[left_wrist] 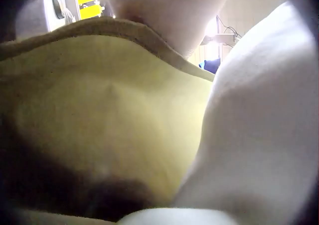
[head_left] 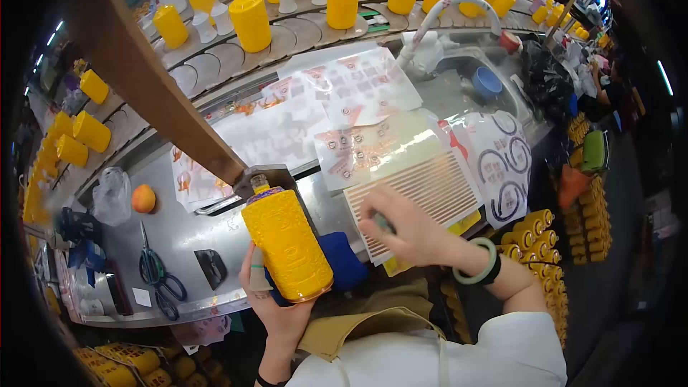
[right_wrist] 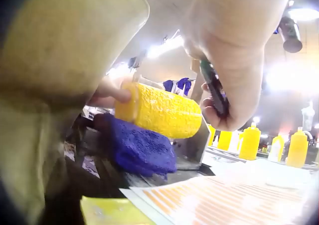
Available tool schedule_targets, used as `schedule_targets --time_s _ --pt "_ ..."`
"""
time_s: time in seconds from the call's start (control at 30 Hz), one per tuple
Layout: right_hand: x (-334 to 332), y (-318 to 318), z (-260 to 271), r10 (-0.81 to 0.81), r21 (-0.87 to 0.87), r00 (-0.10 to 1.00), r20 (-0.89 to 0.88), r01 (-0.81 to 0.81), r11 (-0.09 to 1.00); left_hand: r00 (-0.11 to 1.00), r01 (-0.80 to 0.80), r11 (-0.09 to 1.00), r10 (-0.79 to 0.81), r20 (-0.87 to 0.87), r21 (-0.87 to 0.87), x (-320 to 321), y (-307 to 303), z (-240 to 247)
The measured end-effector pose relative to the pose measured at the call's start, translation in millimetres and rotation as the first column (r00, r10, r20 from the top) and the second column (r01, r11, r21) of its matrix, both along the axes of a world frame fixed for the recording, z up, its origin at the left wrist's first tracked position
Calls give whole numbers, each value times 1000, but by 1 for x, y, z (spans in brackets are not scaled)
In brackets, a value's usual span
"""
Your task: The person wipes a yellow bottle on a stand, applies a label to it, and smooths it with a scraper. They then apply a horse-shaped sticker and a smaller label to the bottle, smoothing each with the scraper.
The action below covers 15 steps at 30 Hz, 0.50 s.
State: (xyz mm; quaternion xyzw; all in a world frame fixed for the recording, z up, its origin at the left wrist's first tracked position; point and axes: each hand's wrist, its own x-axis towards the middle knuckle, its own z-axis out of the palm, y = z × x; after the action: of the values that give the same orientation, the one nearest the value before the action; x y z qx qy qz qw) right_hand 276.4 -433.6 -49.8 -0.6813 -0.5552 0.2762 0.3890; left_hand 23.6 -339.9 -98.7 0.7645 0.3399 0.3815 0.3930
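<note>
A yellow embossed bottle (head_left: pixel 290 247) (right_wrist: pixel 167 111) lies tilted, its clear neck against a dark bracket (head_left: pixel 283 178) at the foot of the wooden post. My left hand (head_left: pixel 278 309) (right_wrist: pixel 105 93) grips its lower end from the side and below. Bunched under the bottle is a blue cloth (head_left: pixel 345 261) (right_wrist: pixel 142 146). To the right, above the striped sheet (head_left: pixel 437 190) (right_wrist: pixel 224 202), my right hand (head_left: pixel 412 229) (right_wrist: pixel 232 60) curls its fingers round a small dark tool (right_wrist: pixel 215 88), apart from the bottle. Apron and sleeve fill the left wrist view; the left hand cannot be made out there.
Scissors (head_left: pixel 156 272), a black flat object (head_left: pixel 211 269) and a peach (head_left: pixel 143 198) lie on the metal table at left. Printed sheets (head_left: pixel 369 86) spread behind. A curved conveyor (head_left: pixel 297 32) carries yellow bottles. The wooden post (head_left: pixel 161 93) slants across; a sink with a blue bowl (head_left: pixel 486 82) is back right.
</note>
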Motion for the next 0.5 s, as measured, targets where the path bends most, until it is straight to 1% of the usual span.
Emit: schedule_targets --time_s 0.03,0.07,0.13,0.17,0.23,0.27,0.3,0.33,0.37,0.4,0.43,0.47,0.5 --pt "9 -1 -3 4 -3 996 92 -4 1000 999 -10 997 13 -41 76 0 1 1" --pt "20 1 -3 -13 2 994 112 13 1000 998 -15 998 18 -52 68 0 1 0" --pt "44 8 -4 -123 -71 973 196 139 988 991 -15 996 27 -129 92 -4 1 -1" --pt "55 14 -5 -94 -72 980 178 108 992 987 -43 995 57 -147 94 -5 1 -3" --pt "75 31 -6 -137 56 922 362 125 991 999 -15 1000 15 -44 -12 -3 0 -8" --pt "80 43 -5 -103 58 932 348 88 994 998 -16 1000 16 -60 7 0 0 -1" --pt "83 56 -4 -49 32 920 390 40 999 990 -20 995 33 -137 94 -1 1 3" --pt "85 71 -3 -1 5 901 435 -1 1000 992 -17 998 25 -122 65 -1 2 4" --pt "86 88 -5 23 9 902 431 -30 1000 995 -11 999 15 -101 37 -1 2 3" --pt "85 107 -10 132 -9 897 422 -141 990 993 -38 998 42 -106 40 -2 3 5" --pt "84 127 -18 237 -27 880 412 -248 968 991 -10 997 20 -129 74 -3 4 7" --pt "81 152 -31 267 -4 851 452 -297 955 988 20 994 -4 -152 107 -4 5 8" --pt "72 176 -38 282 -1 847 450 -315 949 988 2 994 15 -155 108 -4 4 7"
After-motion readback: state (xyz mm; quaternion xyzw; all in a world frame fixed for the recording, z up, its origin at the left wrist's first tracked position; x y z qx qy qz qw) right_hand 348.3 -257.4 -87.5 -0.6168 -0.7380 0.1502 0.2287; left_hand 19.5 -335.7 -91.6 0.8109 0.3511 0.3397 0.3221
